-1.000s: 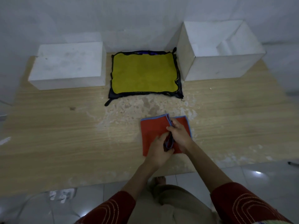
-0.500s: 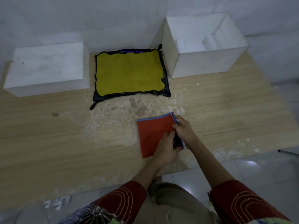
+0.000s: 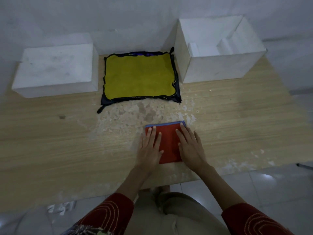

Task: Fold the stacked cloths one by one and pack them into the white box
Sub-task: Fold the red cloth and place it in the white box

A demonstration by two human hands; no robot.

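A folded red cloth (image 3: 168, 143) with a blue edge lies on the wooden table near its front edge. My left hand (image 3: 149, 148) rests flat on the cloth's left side, fingers spread. My right hand (image 3: 190, 146) lies flat on its right side, fingers spread. Neither hand grips anything. At the back of the table sits the stack of cloths (image 3: 138, 77), with a yellow one on top and dark edges beneath. The open white box (image 3: 218, 65) stands to the right of the stack; I see no cloth inside it.
A closed white box (image 3: 55, 70) sits to the left of the stack, against the wall. The table (image 3: 50, 138) has a worn, flaky patch in the middle. Tiled floor shows below the front edge.
The right flap of the red cloth was folded over to the left, making it narrower. Both hands then let go of the edge and now press flat on top.
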